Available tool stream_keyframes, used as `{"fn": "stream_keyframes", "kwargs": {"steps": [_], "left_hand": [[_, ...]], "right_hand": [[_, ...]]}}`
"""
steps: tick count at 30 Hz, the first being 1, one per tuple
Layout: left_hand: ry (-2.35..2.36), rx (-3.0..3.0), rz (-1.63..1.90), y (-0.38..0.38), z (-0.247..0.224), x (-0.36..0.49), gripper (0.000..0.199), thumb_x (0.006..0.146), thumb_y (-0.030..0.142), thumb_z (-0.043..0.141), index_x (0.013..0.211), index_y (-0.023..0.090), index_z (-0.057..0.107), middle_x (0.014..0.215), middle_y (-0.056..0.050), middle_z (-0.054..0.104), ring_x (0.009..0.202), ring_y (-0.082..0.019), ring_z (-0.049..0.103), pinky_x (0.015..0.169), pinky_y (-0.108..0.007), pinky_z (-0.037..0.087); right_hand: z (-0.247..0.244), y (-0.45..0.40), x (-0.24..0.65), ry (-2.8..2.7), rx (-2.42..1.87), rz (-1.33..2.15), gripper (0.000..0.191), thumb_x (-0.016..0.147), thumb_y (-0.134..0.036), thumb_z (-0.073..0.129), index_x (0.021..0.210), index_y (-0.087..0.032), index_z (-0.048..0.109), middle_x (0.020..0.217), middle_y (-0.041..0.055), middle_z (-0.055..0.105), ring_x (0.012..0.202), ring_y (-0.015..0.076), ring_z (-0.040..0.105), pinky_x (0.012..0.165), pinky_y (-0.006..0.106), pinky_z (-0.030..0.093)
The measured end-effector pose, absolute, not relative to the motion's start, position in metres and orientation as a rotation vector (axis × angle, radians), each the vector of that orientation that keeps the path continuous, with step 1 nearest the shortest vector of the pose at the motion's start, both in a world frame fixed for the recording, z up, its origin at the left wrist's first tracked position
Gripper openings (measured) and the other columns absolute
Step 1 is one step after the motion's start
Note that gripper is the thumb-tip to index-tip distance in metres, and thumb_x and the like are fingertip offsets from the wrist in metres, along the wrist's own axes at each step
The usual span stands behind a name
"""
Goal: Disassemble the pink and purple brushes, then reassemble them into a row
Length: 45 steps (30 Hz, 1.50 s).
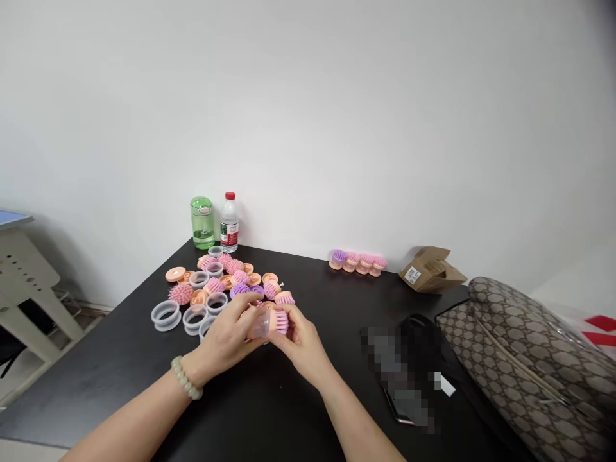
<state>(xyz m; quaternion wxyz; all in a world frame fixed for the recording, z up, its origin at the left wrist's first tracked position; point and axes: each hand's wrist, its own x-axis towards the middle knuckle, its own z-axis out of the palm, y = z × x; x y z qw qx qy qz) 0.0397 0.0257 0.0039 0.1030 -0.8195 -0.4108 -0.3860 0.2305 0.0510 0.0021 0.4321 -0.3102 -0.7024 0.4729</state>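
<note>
My left hand (230, 337), with a beaded bracelet at the wrist, is closed around the clear and peach end of a bristle brush (280, 321). From the other side my right hand (302, 343) grips the same brush near its pink bristles, which point right. Just beyond my hands lies a spread of loose parts: clear rings (166, 315), peach discs (176, 274), pink bristle pieces (181, 294) and a purple bristle piece (239, 290). Several assembled brushes (359, 262) stand in a row by the wall, one purple and the others pink.
A green bottle (203, 223) and a red-capped water bottle (230, 224) stand at the back left of the black table (120, 366). At the right are an opened cardboard box (430, 269), a partly blurred phone (402, 410), a white piece (445, 385) and a patterned bag (534, 359).
</note>
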Motion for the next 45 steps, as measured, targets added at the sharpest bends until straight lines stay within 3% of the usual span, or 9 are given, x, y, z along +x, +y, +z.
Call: {"fn": "stream_keyframes", "kwargs": {"steps": [3, 10, 17, 24, 30, 33, 38, 45], "left_hand": [[-1.211, -2.421, -1.158, 0.025, 0.004, 0.041, 0.030, 0.088, 0.021, 0.063, 0.115, 0.018, 0.051, 0.120, -0.014, 0.055, 0.110, -0.027, 0.059, 0.088, -0.039, 0.055], [-1.270, -2.454, -1.177, 0.028, 0.003, 0.038, 0.036, 0.084, 0.015, 0.063, 0.118, 0.019, 0.050, 0.114, -0.011, 0.054, 0.103, -0.025, 0.059, 0.083, -0.037, 0.056], [-1.313, -2.472, -1.222, 0.027, 0.003, 0.038, 0.028, 0.089, 0.029, 0.064, 0.114, 0.020, 0.056, 0.104, -0.008, 0.058, 0.092, -0.022, 0.060, 0.076, -0.033, 0.055], [-1.417, -2.598, -1.242, 0.028, 0.009, 0.039, 0.034, 0.084, 0.045, 0.067, 0.106, 0.020, 0.063, 0.083, -0.001, 0.056, 0.070, -0.016, 0.055, 0.062, -0.027, 0.048], [-1.689, -3.049, -1.147, 0.024, 0.025, 0.029, 0.027, 0.076, 0.044, 0.071, 0.079, 0.017, 0.063, 0.073, 0.002, 0.056, 0.066, -0.014, 0.050, 0.060, -0.024, 0.040], [-1.803, -3.512, -1.112, 0.025, 0.030, 0.015, 0.031, 0.075, 0.046, 0.070, 0.082, 0.016, 0.068, 0.074, 0.000, 0.062, 0.068, -0.016, 0.055, 0.062, -0.024, 0.042], [-1.724, -3.491, -1.698, 0.025, 0.038, 0.003, 0.046, 0.078, 0.058, 0.066, 0.100, 0.018, 0.071, 0.097, -0.008, 0.069, 0.090, -0.025, 0.062, 0.080, -0.033, 0.048], [-1.796, -3.070, -2.467, 0.026, 0.029, 0.009, 0.049, 0.072, 0.055, 0.076, 0.103, 0.018, 0.063, 0.095, -0.008, 0.065, 0.086, -0.023, 0.063, 0.074, -0.033, 0.051]], "right_hand": [[0.003, 0.050, 0.229, -1.738, -0.790, 1.092, 0.041, 0.072, -0.014, 0.071, 0.109, -0.025, 0.061, 0.114, 0.0036, 0.069, 0.102, 0.0232, 0.067, 0.085, 0.035, 0.055], [0.000, 0.050, 0.228, -1.825, -0.723, 0.846, 0.044, 0.070, -0.011, 0.070, 0.111, -0.027, 0.060, 0.116, 0.0037, 0.067, 0.109, 0.0234, 0.063, 0.097, 0.039, 0.050], [-0.003, 0.053, 0.227, -1.778, -0.756, 0.958, 0.040, 0.075, -0.026, 0.075, 0.112, -0.025, 0.060, 0.116, 0.0052, 0.067, 0.104, 0.0221, 0.065, 0.084, 0.032, 0.056], [0.002, 0.053, 0.231, -1.818, -0.791, 0.947, 0.038, 0.071, -0.020, 0.076, 0.107, -0.025, 0.063, 0.115, 0.0043, 0.068, 0.106, 0.0243, 0.065, 0.089, 0.035, 0.054], [0.017, 0.052, 0.244, -1.990, -0.501, 1.013, 0.035, 0.070, -0.031, 0.082, 0.100, -0.026, 0.066, 0.110, 0.0040, 0.068, 0.107, 0.0236, 0.063, 0.096, 0.038, 0.050], [0.021, 0.053, 0.251, -1.973, -0.385, 1.042, 0.030, 0.071, -0.032, 0.083, 0.095, -0.026, 0.065, 0.113, 0.0047, 0.065, 0.108, 0.0228, 0.062, 0.096, 0.038, 0.049], [0.025, 0.059, 0.261, -1.876, -0.608, 0.993, 0.039, 0.071, -0.023, 0.077, 0.106, -0.026, 0.059, 0.114, 0.0050, 0.060, 0.109, 0.0233, 0.060, 0.091, 0.035, 0.049], [0.013, 0.078, 0.279, -2.177, -1.309, 0.726, 0.030, 0.068, -0.013, 0.067, 0.096, -0.024, 0.062, 0.100, 0.0018, 0.061, 0.097, 0.0237, 0.059, 0.090, 0.039, 0.045]]}}
